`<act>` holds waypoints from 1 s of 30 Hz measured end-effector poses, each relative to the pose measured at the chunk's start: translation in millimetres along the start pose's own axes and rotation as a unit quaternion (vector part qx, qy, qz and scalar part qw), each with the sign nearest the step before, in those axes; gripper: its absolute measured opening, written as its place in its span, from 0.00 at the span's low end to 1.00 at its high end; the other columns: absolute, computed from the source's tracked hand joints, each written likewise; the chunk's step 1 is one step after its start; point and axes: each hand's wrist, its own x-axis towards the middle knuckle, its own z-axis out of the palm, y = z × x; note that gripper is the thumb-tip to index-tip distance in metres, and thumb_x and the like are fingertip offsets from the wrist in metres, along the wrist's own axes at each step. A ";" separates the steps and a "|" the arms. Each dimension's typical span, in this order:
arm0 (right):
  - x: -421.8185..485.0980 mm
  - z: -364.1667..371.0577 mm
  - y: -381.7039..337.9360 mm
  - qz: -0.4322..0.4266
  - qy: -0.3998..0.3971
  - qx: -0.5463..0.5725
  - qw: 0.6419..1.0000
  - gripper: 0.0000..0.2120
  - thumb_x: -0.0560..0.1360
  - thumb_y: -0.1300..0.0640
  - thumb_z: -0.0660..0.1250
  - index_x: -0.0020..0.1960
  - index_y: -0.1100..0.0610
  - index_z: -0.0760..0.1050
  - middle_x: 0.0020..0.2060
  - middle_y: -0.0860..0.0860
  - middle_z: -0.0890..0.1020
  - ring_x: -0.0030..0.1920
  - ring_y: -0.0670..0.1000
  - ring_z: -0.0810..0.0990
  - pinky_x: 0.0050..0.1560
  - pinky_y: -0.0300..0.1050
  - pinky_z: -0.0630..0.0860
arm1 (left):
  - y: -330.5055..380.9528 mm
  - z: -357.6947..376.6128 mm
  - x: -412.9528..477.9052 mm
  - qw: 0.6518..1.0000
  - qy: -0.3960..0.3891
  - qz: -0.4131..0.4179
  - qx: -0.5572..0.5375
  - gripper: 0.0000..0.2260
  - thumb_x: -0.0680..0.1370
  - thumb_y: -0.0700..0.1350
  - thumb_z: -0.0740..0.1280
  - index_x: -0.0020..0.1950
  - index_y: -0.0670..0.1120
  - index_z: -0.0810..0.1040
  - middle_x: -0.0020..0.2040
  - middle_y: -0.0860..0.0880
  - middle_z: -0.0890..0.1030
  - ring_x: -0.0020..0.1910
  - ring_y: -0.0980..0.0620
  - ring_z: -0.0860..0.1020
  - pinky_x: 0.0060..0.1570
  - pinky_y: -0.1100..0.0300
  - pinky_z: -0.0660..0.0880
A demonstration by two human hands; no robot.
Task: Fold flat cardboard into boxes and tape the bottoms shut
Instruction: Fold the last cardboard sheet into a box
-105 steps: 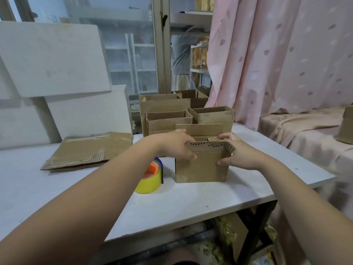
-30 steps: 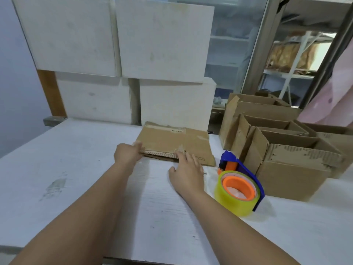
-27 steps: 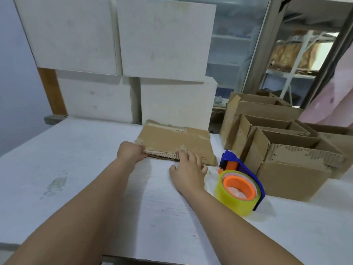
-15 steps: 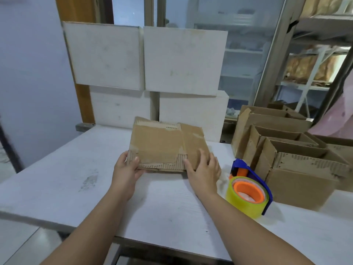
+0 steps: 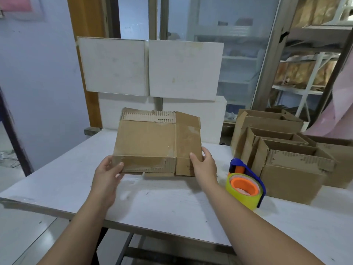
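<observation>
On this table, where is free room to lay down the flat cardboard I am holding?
The table is bare on the left, between its edge and the left hand gripping the flat cardboard, and along its near edge. The right is crowded: the tape dispenser stands close by the open boxes.

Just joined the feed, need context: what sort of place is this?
Probably a small packing workroom: flat cardboard held over a white table, assembled boxes and a tape dispenser beside it, stocked shelves behind.

Arms outstretched, left hand [image 5: 107,175] and right hand [image 5: 205,167] each in pinching grip.
</observation>
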 end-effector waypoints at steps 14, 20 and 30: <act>-5.5 -42.0 -13.6 -0.042 -0.036 0.061 0.997 0.26 0.79 0.67 0.58 0.72 0.47 0.62 0.60 0.48 0.72 0.49 0.44 0.75 0.43 0.36 0.74 | 10.1 34.6 -6.0 0.991 0.038 0.006 0.129 0.13 0.80 0.57 0.60 0.61 0.52 0.66 0.56 0.49 0.75 0.53 0.47 0.76 0.53 0.51 0.74; -19.3 -58.0 -30.8 -0.081 -0.073 0.063 0.992 0.32 0.76 0.39 0.61 0.76 0.50 0.59 0.70 0.46 0.70 0.68 0.48 0.70 0.68 0.49 0.69 | 30.2 43.0 -20.0 0.988 -0.035 0.065 0.139 0.10 0.78 0.55 0.64 0.56 0.54 0.69 0.54 0.52 0.78 0.52 0.51 0.78 0.52 0.51 0.76; -47.7 -87.4 -31.6 -0.149 -0.221 0.125 0.956 0.47 0.60 0.28 0.69 0.73 0.33 0.51 0.61 0.34 0.71 0.55 0.28 0.75 0.48 0.26 0.73 | 40.7 53.1 -39.5 0.961 -0.225 0.141 0.074 0.38 0.65 0.76 0.61 0.72 0.69 0.56 0.73 0.57 0.64 0.70 0.53 0.68 0.65 0.46 0.69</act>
